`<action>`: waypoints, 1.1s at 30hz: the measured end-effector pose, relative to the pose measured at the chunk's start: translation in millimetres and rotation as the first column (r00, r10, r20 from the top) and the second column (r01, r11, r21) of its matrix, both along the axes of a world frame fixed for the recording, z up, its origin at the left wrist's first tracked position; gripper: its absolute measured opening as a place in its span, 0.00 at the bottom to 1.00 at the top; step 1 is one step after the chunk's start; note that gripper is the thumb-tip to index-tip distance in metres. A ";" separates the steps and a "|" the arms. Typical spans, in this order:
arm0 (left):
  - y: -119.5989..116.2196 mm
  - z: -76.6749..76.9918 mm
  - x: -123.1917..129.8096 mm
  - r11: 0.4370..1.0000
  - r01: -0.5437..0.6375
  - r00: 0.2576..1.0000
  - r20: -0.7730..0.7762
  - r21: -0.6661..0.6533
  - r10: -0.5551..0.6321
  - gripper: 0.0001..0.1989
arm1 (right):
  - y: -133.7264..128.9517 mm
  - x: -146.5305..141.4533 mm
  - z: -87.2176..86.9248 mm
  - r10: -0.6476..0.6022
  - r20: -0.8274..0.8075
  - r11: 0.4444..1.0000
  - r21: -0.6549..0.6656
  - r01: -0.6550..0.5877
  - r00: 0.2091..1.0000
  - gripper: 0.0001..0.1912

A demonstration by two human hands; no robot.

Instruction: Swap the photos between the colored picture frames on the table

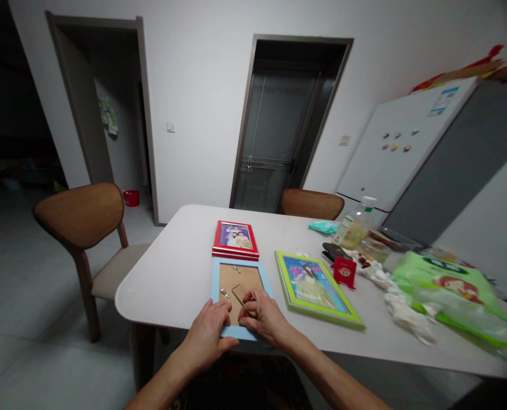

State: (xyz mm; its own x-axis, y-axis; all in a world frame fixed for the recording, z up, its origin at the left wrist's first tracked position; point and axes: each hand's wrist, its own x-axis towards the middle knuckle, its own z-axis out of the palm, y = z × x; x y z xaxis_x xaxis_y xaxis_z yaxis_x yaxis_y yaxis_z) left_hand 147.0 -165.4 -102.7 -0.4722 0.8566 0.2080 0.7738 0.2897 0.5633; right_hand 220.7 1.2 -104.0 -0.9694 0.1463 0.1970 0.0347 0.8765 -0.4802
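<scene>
A light blue picture frame (216, 279) lies back side up at the table's near edge, its brown backing board (228, 276) showing. Small metal clips (225, 293) sit on the board. My left hand (208, 327) grips the frame's lower left corner, fingers on top and thumb at the near edge. Over the lower right part of the board, my right hand (264, 316) is closed in a pinch. A thin bent metal rod (237, 296) runs into its fingers; the fingertips' exact hold is partly hidden.
Stacked red picture frames (235, 250) lie just beyond the blue one. To the right is a green picture frame (317, 285), face up. Farther right are a red packet (344, 272), a plastic bottle (356, 223), crumpled tissue (407, 316) and a green package (445, 279). Chairs (82, 219) stand around the white table (168, 273).
</scene>
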 end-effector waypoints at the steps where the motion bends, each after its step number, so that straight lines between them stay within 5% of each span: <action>1: 0.0 0.5 0.2 1.000 -0.002 1.000 -0.003 0.001 0.002 0.14 | 0.1 0.6 1.7 0.015 0.012 1.000 0.003 -0.015 1.000 0.03; 8: -0.3 -0.5 0.2 1.000 0.000 1.000 0.006 0.025 -0.001 0.14 | 1.2 2.7 10.4 0.064 0.036 0.998 0.008 -0.064 0.997 0.06; 17: -0.3 -3.9 0.8 0.998 0.001 1.000 0.015 0.057 -0.001 0.22 | -14.7 -57.4 -1.2 -0.100 -0.071 0.987 0.119 0.108 0.992 0.11; 29: -2.4 -0.4 3.6 0.999 -0.013 1.000 -0.012 0.040 0.013 0.13 | -20.5 -57.5 3.2 0.071 -0.047 0.990 0.129 -0.065 0.996 0.09; 33: -4.7 -1.3 4.2 0.999 -0.023 1.000 -0.010 0.040 0.023 0.13 | -8.8 -64.2 0.7 -0.107 -0.065 0.993 0.050 0.110 0.992 0.09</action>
